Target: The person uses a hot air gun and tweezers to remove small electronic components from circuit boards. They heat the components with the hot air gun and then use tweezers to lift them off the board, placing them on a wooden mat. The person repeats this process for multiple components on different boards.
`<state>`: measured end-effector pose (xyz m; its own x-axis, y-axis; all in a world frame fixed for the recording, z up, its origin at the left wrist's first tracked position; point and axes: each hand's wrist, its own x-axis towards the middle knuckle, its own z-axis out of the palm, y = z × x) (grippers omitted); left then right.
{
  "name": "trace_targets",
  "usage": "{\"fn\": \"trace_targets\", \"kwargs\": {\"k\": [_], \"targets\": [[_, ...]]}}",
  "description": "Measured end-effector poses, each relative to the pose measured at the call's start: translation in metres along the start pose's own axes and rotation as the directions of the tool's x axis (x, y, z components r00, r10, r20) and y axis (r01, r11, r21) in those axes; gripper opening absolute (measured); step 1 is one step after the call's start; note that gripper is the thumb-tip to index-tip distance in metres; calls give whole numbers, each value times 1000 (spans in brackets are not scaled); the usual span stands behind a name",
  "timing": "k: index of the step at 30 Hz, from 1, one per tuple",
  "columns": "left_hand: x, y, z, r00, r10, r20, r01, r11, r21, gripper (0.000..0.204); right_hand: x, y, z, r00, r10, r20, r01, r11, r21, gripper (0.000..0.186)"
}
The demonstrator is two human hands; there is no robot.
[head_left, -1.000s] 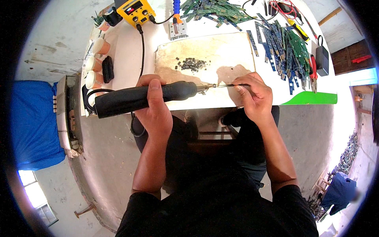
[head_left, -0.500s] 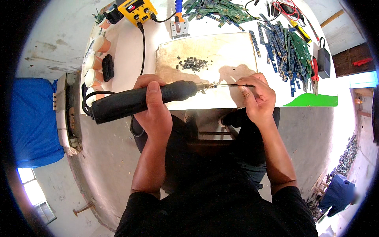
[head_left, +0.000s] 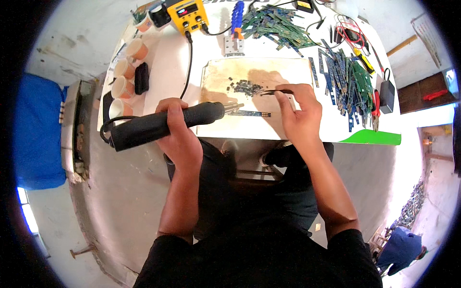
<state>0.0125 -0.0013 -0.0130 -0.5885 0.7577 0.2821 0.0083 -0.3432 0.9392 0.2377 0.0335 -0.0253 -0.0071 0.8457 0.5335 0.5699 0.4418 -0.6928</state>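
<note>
My left hand (head_left: 181, 139) is wrapped round the black handle of a hot-air gun (head_left: 149, 126), its metal nozzle pointing right. Just past the nozzle a narrow blue circuit board strip (head_left: 259, 114) lies flat on a stained, pale work board (head_left: 216, 72). My right hand (head_left: 304, 115) pinches dark tweezers (head_left: 280, 91), whose tips reach the right side of a pile of small black chips (head_left: 244, 87). Whether the tips hold a chip is too small to tell.
A yellow soldering station (head_left: 187, 17) stands at the back left, its cord running to the gun's side. Paper cups (head_left: 122, 87) line the left edge. Heaps of circuit board strips (head_left: 276, 26) lie behind and to the right, near red-handled pliers (head_left: 376, 108) and a black box (head_left: 387, 91).
My right hand has moved the tweezers from the nozzle's end up and left to the chip pile. The gun's nozzle has shifted slightly left and down. The view has shifted too.
</note>
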Motion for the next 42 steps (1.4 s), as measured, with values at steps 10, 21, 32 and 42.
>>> {"fn": "trace_targets", "kwargs": {"k": [10, 21, 32, 42], "targets": [[6, 7, -10, 999, 21, -40, -24, 997, -67, 13, -32, -20, 11, 987, -62, 149, 50, 995, 81, 11], [9, 9, -14, 999, -19, -30, 16, 995, -98, 11, -35, -25, 19, 993, -57, 102, 59, 998, -15, 12], [8, 7, -13, 999, -36, 13, 37, 994, -99, 7, -36, -23, 20, 993, -13, 115, 13, 1000, 1, 10], [8, 7, -8, 999, -44, -23, 41, 990, -138, 6, -36, -21, 21, 995, -9, 100, 7, 1000, 22, 10]]}}
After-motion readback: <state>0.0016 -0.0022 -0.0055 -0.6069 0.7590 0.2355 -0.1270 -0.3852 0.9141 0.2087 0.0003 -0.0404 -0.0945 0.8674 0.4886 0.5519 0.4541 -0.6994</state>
